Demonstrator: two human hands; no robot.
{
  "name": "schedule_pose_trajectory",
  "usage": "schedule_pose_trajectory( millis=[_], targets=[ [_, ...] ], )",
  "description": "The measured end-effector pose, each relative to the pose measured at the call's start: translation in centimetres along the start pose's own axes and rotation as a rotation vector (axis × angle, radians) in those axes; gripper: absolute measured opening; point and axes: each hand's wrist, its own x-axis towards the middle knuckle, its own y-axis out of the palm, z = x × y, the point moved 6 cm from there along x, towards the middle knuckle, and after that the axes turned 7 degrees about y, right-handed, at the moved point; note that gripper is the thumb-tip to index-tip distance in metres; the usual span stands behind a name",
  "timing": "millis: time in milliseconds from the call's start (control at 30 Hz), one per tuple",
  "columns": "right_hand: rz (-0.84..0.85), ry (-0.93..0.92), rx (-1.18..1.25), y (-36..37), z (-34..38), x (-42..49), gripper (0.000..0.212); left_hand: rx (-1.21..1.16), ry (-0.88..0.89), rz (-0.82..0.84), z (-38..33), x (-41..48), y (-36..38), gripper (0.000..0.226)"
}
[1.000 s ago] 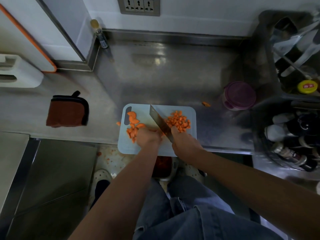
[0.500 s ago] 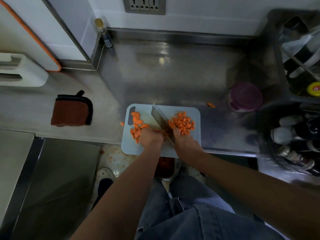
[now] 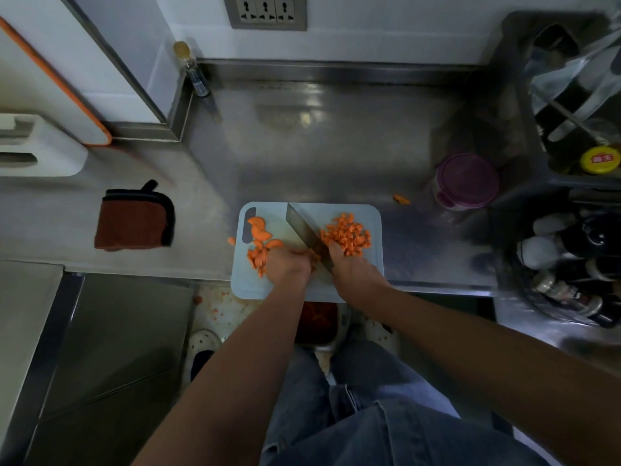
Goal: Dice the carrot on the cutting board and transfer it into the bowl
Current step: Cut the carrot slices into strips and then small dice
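Carrot station: desk (image 3: 336, 146) offers open steel on the far side of the cutting board (image 3: 245, 287), whose near edge overhangs the desk edge. Right grip (image 3: 353, 274) clenches the knife (image 3: 304, 230) handle. Left grip (image 3: 289, 264) curls over carrot slices (image 3: 260, 255) at the board's left. Diced carrot (image 3: 347, 235) lies right of the blade.

brown potholder (image 3: 134, 220), purple-lidded jar (image 3: 465, 181), wall sockets (image 3: 265, 11)

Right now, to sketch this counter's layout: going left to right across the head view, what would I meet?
From the left: brown pot holder → carrot slices → knife → diced carrot pile → stray carrot piece → purple-lidded container.
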Motion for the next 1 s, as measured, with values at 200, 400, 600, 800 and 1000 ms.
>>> schedule_pose_trajectory(
  millis=[200, 400, 600, 800, 1000],
  targets=[
    [-0.148, -0.055, 0.235, -2.2, -1.3, -0.2, 0.027, 0.218, 0.182, 0.006, -1.1, -0.3, -0.4, 0.027],
    [-0.238, 0.015, 0.332, -4.5, -2.4, 0.3, 0.035, 0.653, 0.735, -0.027, -4.6, -1.6, -0.3, 0.025],
    [-0.237, 0.035, 0.373, -4.2, -3.2, -0.2, 0.020, 0.989, 1.030, 0.129, -5.0, -1.8, 1.4, 0.042],
    [-0.203, 0.039, 0.344, -3.8, -2.9, -0.5, 0.043, 1.036, 1.059, 0.096, -5.7, -2.0, 1.3, 0.033],
    [-0.215, 0.039, 0.352, -3.8, -3.0, -0.6, 0.038, 1.043, 0.986, 0.124, -5.4, -1.5, 1.3, 0.039]
  ],
)
